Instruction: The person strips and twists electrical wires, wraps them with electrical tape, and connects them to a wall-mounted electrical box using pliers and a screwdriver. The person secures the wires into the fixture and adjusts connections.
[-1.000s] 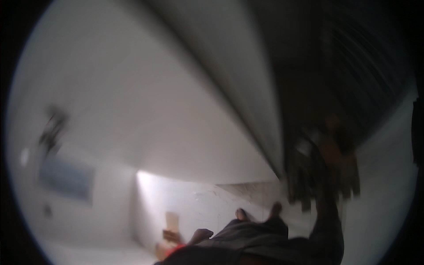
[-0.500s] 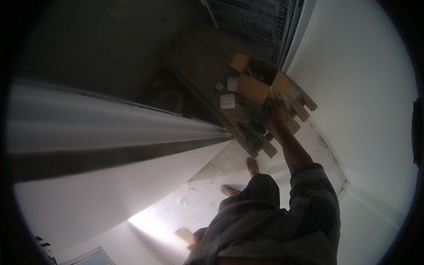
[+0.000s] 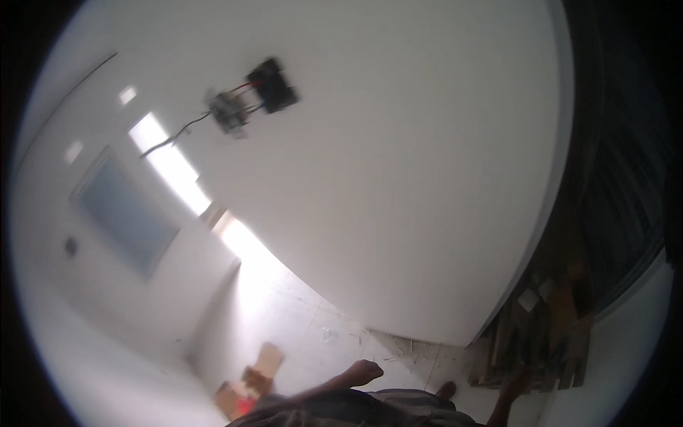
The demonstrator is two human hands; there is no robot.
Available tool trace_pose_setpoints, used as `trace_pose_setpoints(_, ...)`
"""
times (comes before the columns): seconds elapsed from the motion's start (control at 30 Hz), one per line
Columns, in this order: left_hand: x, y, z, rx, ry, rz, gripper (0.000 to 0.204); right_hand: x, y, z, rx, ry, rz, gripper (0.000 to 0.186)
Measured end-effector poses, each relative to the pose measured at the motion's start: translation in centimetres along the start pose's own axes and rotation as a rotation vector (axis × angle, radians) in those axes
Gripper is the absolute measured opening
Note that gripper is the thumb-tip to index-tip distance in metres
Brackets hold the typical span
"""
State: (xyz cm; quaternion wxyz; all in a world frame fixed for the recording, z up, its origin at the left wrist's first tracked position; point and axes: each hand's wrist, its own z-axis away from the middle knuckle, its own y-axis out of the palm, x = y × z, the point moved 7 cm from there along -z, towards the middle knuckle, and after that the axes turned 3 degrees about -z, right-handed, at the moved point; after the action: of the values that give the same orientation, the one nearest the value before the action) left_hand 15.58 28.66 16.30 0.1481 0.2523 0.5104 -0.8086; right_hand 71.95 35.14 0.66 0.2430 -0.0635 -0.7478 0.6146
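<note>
Low in the view, my left hand is curled closed over the floor, with its contents, if any, hidden. My right hand is lowered at the lower right, over the near edge of a wooden pallet; its fingers are dark and blurred. On the white wall ahead sits an opened electrical box with a dark switch or socket module hanging out on red and dark wires. A loose cable trails to its left.
A cardboard box and a white square plate lie on the dim pallet. Another open cardboard box stands at lower left. Debris is scattered over the tiled floor. A blue-grey panel hangs on the far-left wall.
My view has swung up and left from the pallet to the wall with the wired box. My left hand has come into sight; my right hand now shows at the lower right.
</note>
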Motion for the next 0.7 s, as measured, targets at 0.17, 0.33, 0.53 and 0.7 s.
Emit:
trace_pose_setpoints(0.17,-1.3,-2.0,0.0,-0.117,0.065,0.195,0.033,16.1,2.9,8.4,0.154,-0.315,-0.278,0.032)
trace_pose_setpoints(0.33,-3.1,-5.5,3.9,-0.208,-0.014,0.386,0.050,33.8,-8.0,17.9,0.883,-0.160,-1.071,0.034)
trace_pose_setpoints(0.53,2.3,-7.0,10.6,-0.231,-0.019,0.464,0.047,42.9,-11.5,25.4,0.926,-0.533,-1.004,0.038)
trace_pose_setpoints(0.7,5.6,-7.4,12.0,-0.154,-0.054,0.452,0.039,45.6,-11.4,28.0,0.948,-0.591,-0.934,0.041)
